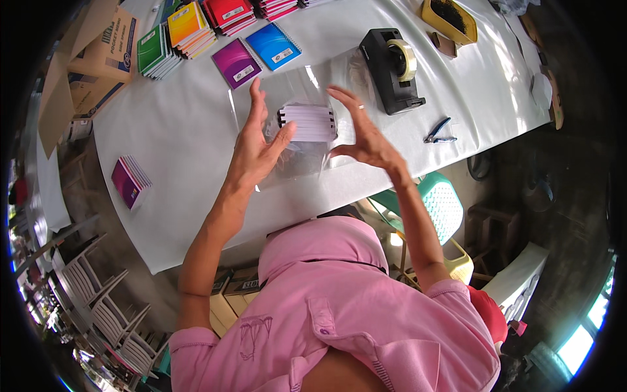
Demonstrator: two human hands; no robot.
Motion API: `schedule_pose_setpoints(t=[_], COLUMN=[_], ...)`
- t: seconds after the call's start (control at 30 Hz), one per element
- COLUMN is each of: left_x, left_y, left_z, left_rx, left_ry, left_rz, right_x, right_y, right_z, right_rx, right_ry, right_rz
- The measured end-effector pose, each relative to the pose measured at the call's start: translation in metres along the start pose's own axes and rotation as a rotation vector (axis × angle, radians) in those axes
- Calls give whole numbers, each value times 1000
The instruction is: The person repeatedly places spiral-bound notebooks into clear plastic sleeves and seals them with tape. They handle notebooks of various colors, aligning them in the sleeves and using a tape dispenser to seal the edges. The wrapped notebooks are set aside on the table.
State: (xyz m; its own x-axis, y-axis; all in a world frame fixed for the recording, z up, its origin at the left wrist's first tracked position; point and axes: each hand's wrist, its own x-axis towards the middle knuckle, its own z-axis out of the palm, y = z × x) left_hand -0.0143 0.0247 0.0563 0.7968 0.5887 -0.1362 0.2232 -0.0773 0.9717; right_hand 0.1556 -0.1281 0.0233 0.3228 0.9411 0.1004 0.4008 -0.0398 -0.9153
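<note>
A small stack of spiral notepads (307,123), page edges up, sits on a clear plastic sheet (297,166) near the table's front edge. My left hand (258,149) is open at the left of the stack, its thumb overlapping the stack's left end in view; whether it touches, I cannot tell. On the other side my right hand (367,137) is open too, fingers spread and curved, apart from the stack. Beyond my hands lie a purple notepad (236,63) and a blue notepad (273,46), side by side.
A black tape dispenser (390,72) with clear tape stands right of the sheet, blue-handled nippers (440,131) nearer. Green notepads (157,52), yellow notepads (188,29) and red ones line the far left by a cardboard box (101,55). Another purple stack (130,181) sits at left.
</note>
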Motion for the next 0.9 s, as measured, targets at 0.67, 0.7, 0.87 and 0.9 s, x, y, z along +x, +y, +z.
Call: schedule_pose_setpoints(t=[0.67,0.7,0.87,0.9], left_x=[-21,-18,-1,1], left_y=[-83,-84,-84,-85], left_z=[-36,-33,-29,-31], left_rx=[36,102,195,157], left_ry=[50,47,51,54], left_rz=[362,384,488,498], right_x=[-3,-4,-11,-12], right_y=[21,23,22,22], right_z=[1,6,18,17], right_rx=[103,105,390,492], right_ry=[119,122,352,413], right_rz=[-115,-102,-90,-74])
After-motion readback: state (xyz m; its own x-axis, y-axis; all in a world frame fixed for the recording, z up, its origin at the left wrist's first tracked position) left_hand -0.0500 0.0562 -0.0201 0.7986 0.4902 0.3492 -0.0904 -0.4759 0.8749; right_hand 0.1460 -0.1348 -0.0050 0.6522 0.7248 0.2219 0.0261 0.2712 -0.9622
